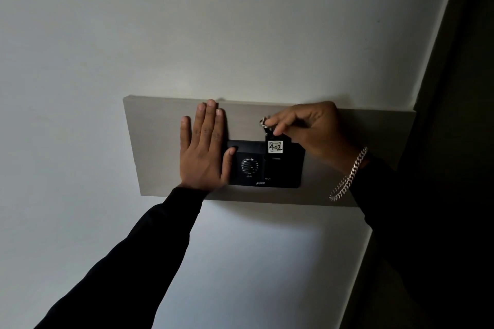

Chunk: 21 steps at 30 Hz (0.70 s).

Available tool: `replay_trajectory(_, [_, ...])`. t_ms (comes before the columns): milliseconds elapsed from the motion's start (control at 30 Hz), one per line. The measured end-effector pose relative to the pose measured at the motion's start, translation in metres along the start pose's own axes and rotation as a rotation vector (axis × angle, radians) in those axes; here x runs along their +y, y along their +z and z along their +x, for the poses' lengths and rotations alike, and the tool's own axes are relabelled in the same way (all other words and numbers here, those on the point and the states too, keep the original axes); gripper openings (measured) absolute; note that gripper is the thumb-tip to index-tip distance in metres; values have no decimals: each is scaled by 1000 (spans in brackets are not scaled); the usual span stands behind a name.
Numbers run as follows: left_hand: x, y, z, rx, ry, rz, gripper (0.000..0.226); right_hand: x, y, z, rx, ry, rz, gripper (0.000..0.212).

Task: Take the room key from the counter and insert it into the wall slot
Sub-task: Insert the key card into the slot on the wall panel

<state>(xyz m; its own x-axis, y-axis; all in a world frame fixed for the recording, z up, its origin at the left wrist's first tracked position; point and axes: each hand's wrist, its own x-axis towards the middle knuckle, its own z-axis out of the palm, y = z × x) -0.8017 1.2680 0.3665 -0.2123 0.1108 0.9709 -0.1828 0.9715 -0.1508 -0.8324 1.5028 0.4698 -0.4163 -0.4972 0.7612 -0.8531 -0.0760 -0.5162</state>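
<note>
A black room key tag with a white label reading 402 and a metal ring at its top hangs upright over the black wall unit. Its lower end meets the slot on the unit's right half; how deep it sits is hidden. My right hand pinches the tag's top by the ring, a chain bracelet on its wrist. My left hand lies flat with spread fingers on the grey wooden panel, its thumb touching the unit's left edge beside a round speaker grille.
The grey panel is mounted on a plain white wall. A dark door frame or wall edge runs down the right side, close behind my right forearm. The room is dim.
</note>
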Motion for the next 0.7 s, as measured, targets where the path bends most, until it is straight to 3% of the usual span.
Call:
replay_trajectory(267, [0, 1, 0, 0, 0, 16, 69, -8, -9, 5, 28, 191, -45, 34])
replay_trajectory(400, [1, 1, 0, -6, -9, 12, 69, -14, -4, 6, 63, 29, -354, 16])
replay_trajectory(700, [0, 2, -1, -12, -6, 16, 69, -10, -6, 3, 67, 23, -428, 17])
